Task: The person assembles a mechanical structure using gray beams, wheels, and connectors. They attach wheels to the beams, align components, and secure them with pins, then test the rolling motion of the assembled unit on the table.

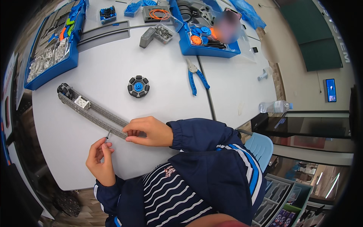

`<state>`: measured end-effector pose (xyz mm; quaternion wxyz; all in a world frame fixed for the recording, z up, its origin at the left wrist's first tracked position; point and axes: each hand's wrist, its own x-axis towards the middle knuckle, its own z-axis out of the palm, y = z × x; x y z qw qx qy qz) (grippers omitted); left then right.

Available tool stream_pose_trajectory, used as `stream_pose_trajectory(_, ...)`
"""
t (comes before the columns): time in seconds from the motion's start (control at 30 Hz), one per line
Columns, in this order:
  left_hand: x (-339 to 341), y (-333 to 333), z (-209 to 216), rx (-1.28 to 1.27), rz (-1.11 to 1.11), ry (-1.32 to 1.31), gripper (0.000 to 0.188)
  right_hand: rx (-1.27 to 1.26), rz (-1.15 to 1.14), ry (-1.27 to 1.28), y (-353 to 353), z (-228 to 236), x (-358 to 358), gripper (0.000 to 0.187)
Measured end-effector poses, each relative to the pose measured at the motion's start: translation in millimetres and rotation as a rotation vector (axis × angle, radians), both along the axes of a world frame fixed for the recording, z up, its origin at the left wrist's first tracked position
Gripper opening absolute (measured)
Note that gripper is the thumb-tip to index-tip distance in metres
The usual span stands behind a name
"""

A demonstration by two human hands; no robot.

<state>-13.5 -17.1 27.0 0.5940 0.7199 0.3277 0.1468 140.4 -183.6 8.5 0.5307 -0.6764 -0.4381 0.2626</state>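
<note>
A grey perforated frame (94, 118) of two long parallel beams slants from the left of the frame toward the lower centre, with a dark wheel (65, 90) at its upper-left end and a white block (82, 102) between the beams. The right hand (151, 131) has its thumb and fingertips narrowed on the frame's near end; the left hand (101, 159) pinches a thin dark shaft (107, 138) between thumb and forefinger, its tip right at the nearer beam, though I cannot tell whether they touch. A loose omni wheel (138, 86) with a blue hub lies at centre left, and blue-handled pliers (194, 71) lie above centre. Farther up, a small clear box (163, 34) of metal screws stands beside a grey block (147, 37). The blue bin (62, 72) at upper left holds white parts, long grey pieces and some green and orange ones; the blue bin (211, 52) at upper centre right holds dark wheels, blue and orange round parts and black pieces. Along the top edge, a small box (108, 15) contains blue and black pieces, and an orange cord (159, 14) lies on a grey case (150, 15).
</note>
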Motion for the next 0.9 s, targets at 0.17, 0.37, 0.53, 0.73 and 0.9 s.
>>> stream_pose_trajectory(0.17,-0.5,0.0,-0.1,-0.007,0.001,-0.015,0.017,-0.006,0.007,-0.004,-0.3,-0.7,0.0,0.022)
stream_pose_trajectory(0.37,-1.1,-0.2,-2.1,-0.021,0.0,-0.019,0.018,0.028,-0.021,-0.015,-0.7,-1.9,0.2,0.025)
stream_pose_trajectory(0.53,-0.7,-0.1,-5.0,-0.034,0.004,-0.036,0.018,-0.013,-0.008,0.03,-3.6,0.2,2.7,0.028)
stream_pose_trajectory(0.73,-2.9,0.2,-8.4,-0.04,0.006,-0.038,0.018,0.023,-0.02,0.042,-4.6,-3.8,7.0,0.026)
stream_pose_trajectory(0.9,-2.2,-0.5,-8.9,-0.042,0.008,-0.035,0.018,0.011,-0.007,0.102,-4.6,-6.4,9.0,0.023)
